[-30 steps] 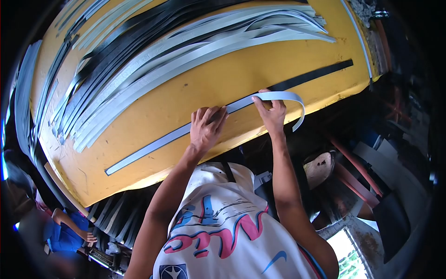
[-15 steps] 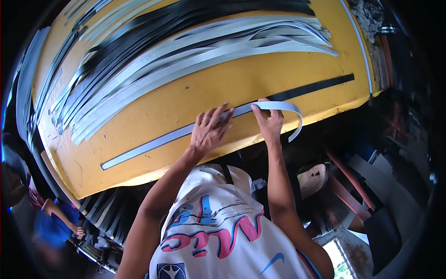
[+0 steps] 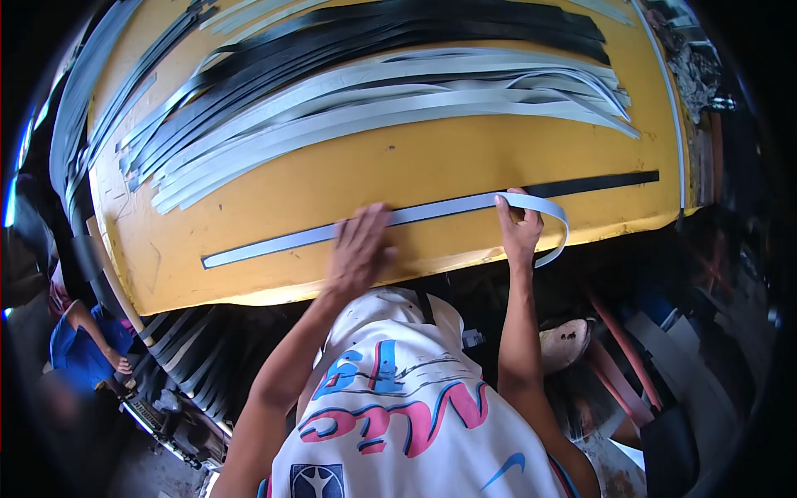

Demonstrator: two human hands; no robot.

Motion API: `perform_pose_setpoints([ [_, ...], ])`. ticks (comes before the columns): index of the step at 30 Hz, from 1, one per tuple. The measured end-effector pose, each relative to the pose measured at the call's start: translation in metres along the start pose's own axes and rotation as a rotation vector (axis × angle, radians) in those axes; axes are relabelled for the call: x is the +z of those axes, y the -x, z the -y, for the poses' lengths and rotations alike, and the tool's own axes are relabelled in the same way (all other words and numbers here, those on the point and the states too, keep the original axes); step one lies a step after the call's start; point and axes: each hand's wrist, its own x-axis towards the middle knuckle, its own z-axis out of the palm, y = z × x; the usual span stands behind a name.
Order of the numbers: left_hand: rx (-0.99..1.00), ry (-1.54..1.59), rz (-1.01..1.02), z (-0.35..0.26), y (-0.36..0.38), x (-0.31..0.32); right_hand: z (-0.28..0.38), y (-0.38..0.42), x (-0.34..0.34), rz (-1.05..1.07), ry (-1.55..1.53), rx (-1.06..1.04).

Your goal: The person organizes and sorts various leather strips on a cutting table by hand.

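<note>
A light grey strip lies along a black strip on the yellow tabletop. At its left end the grey strip sits on the black one, which shows as a thin dark border. Fingers extended, my left hand rests flat across the strips and is a little blurred. My right hand pinches the grey strip between thumb and fingers. Beyond that pinch, the strip's free end curls up and hangs over the front edge, while the black strip runs on uncovered to the right.
Behind the working strips lie piles of pale strips and black strips on the yellow table. More dark strips hang below its left front. At far left there is another person.
My right hand has slid right along the grey strip, shortening its loose curl. My left hand has moved left over the strips. The camera view has also shifted.
</note>
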Motion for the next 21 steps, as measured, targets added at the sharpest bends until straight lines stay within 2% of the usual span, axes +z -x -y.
perform_pose_setpoints([
  [2,-0.225,-0.096,0.033,0.054,0.057,-0.024,0.003,0.001,0.0,0.0,-0.011,0.005],
  [3,-0.245,-0.229,-0.097,0.09,0.093,-0.022,0.004,-0.001,0.001,-0.005,-0.02,0.009],
  [4,-0.32,-0.225,-0.214,0.116,0.118,-0.031,0.004,0.0,0.001,-0.004,-0.043,0.0],
  [7,-0.638,-0.363,-0.229,0.171,0.166,-0.059,-0.003,0.0,0.001,0.0,-0.036,0.011],
  [8,-0.68,-0.346,-0.233,0.188,0.179,-0.062,-0.004,0.0,0.001,0.001,-0.04,0.007],
  [11,-0.687,-0.298,-0.289,0.21,0.189,-0.056,-0.005,0.001,0.002,0.007,-0.033,0.035],
  [13,-0.769,-0.411,-0.265,0.2,0.181,-0.054,-0.013,0.001,0.001,0.02,-0.066,0.054],
  [15,-0.942,-0.515,-0.176,0.178,0.159,-0.055,-0.015,0.001,0.004,-0.001,-0.076,0.041],
  [17,-0.707,-0.282,-0.461,0.155,0.13,-0.022,-0.009,0.001,0.003,0.009,-0.058,0.039],
  [18,-0.583,-0.278,-0.423,0.113,0.1,-0.017,-0.012,0.001,0.006,0.0,-0.124,0.045],
  [19,-0.451,-0.156,-0.301,0.075,0.073,-0.009,-0.011,0.001,0.006,-0.015,-0.056,-0.013],
  [21,-0.098,0.124,-0.213,-0.009,0.001,0.013,-0.011,0.001,0.008,-0.029,0.018,-0.02],
])
